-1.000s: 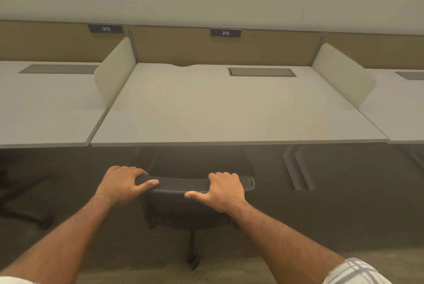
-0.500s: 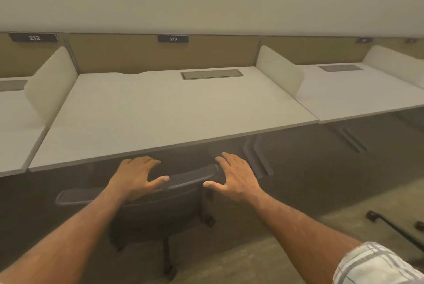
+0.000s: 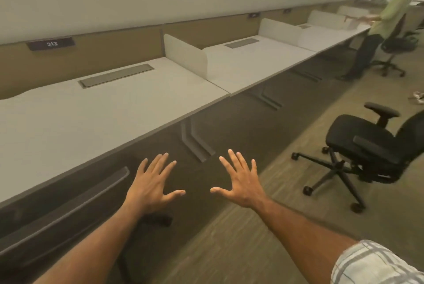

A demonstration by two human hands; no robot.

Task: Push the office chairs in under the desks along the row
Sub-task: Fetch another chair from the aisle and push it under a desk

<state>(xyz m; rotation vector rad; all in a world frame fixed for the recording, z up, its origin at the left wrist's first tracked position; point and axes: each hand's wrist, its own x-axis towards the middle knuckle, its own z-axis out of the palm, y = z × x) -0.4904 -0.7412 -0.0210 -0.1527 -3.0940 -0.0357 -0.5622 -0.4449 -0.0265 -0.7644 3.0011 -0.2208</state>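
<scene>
Both hands hover palm-down with fingers spread, each grip released and touching nothing: the left hand sits just right of the tucked chair, the right hand over bare floor. That chair's backrest top runs close along the front edge of the table marked 213, its seat under the tabletop. Further right, a second black office chair stands well apart from the next table, turned away on open carpet. Between them the aisle is open. A person stands by a third chair far along the row.
</scene>
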